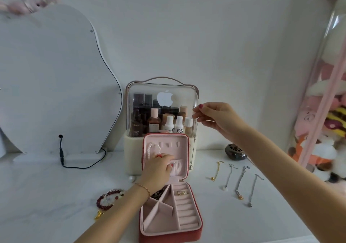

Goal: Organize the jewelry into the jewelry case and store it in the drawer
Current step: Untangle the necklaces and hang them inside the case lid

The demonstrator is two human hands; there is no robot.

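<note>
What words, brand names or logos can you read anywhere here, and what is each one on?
"L'OREAL": on the dark dropper bottle at the left inside the clear cosmetics organizer.
"poom poom": on a white bottle in the same organizer.
White apple logo, no lettering: on the organizer's clear front.
Smaller print on these and the other bottles is too small or blurred to read.

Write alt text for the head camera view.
A right hand dangles a silver necklace beside an open red jewelry case while the left hand touches its lid pocket. Four chains lie on the white table.
</note>
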